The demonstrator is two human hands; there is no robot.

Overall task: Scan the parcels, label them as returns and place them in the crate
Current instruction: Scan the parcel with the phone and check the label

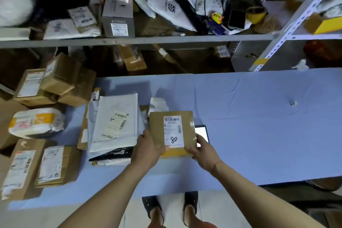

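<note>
**Parcel in hand, scan pending**

Both hands hold a flat brown parcel above the worktop, label up: left hand pinches its near-left corner, right hand its near-right edge. A lit phone shows just behind it. More parcels wait left; no crate is visible, so most work likely remains.

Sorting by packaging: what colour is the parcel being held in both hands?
Brown cardboard parcel with a white label, clearest in the head view.
</note>
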